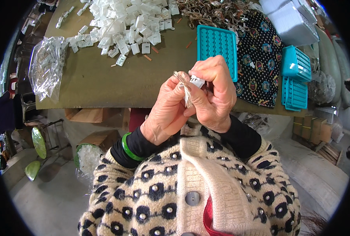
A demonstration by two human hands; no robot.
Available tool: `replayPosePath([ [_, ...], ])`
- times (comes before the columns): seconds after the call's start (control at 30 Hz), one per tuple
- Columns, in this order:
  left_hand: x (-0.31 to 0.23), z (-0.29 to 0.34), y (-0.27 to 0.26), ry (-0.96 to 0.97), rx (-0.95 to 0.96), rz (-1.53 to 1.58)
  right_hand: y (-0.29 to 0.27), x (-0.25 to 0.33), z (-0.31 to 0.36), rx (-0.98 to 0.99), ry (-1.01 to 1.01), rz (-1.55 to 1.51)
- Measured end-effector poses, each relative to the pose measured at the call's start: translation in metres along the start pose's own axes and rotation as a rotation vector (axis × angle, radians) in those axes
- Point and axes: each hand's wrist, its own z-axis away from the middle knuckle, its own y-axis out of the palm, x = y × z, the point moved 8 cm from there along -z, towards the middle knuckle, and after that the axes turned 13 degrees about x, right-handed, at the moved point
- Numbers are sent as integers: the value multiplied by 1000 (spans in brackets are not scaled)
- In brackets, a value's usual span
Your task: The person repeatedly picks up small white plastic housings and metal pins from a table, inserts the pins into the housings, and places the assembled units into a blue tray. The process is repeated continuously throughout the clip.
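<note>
My two hands meet above the table's near edge. Between the fingers of my left hand (pixel 165 110) is a small bundle of thin, clear-beige cord (pixel 188 95), its strands hanging down past the thumb. My right hand (pixel 219 92) pinches a small white plastic piece (pixel 197 81) with slots in it, close beside the cord. Whether cord and plastic piece are joined is hidden by the fingers. A big heap of similar white plastic pieces (pixel 124 23) lies beyond my hands to the left. Farther right is a tangle of brownish cord bundles (pixel 212 12).
A teal tray with round hollows (pixel 217 45) lies just beyond my right hand, beside a dark patterned cloth (pixel 257 59). More teal trays (pixel 296 65) and white trays (pixel 291 23) are stacked at the right. A clear plastic bag (pixel 47 67) hangs over the table's left edge.
</note>
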Motion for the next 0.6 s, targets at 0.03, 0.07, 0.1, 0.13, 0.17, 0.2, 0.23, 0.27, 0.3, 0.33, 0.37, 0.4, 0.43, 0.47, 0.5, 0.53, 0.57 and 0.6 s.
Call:
replayPosePath([
  [0.03, 2, -1, 0, -1, 3, -2, -1, 2, -1, -10, -29, 9],
  [0.07, 3, -2, -1, -8, 7, -1, -2, 3, -1, -15, -36, 20],
  [0.1, 4, -3, -1, -16, 10, 0, -2, 4, -1, -19, -42, 32],
  [0.13, 4, -5, -1, -31, 15, 3, -3, 6, -2, -20, -54, 42],
  [0.17, 4, -5, 0, -45, 13, 4, -3, 6, -2, 13, -26, 70],
  [0.2, 3, -5, 1, -59, 10, 6, -2, 7, -3, 49, -5, 98],
  [0.23, 0, -4, 1, -72, 2, 6, -2, 7, -3, 85, 16, 126],
  [0.27, -4, -3, 2, -63, -8, 2, -2, 6, -2, 107, 42, 39],
  [0.3, -7, -1, 3, -54, -18, -1, -1, 4, -2, 130, 66, -50],
  [0.33, -12, 1, 3, -23, -29, -9, 2, 2, -1, 162, 112, -127],
  [0.37, -16, 2, 3, 9, -40, -17, 3, -1, 1, 156, 147, -235],
  [0.4, -17, 1, 3, 1, -15, -9, 5, -5, 3, 157, 202, -331],
  [0.43, -18, 1, 5, -3, 22, 23, 7, -8, 4, 159, 238, -433],
  [0.47, -18, 0, 5, -4, 52, 63, 10, -11, 5, 156, 254, -541],
  [0.5, -17, 1, 7, 12, 82, 48, 12, -13, 7, 145, 277, -608],
  [0.53, -15, 2, 0, 9, 13, 43, 14, -16, 9, 138, 304, -676],
  [0.57, -14, 3, -2, 20, 11, 42, 15, -19, 11, 124, 341, -748],
  [0.6, -13, 4, -2, 28, 22, 40, 16, -19, 12, 127, 341, -749],
])
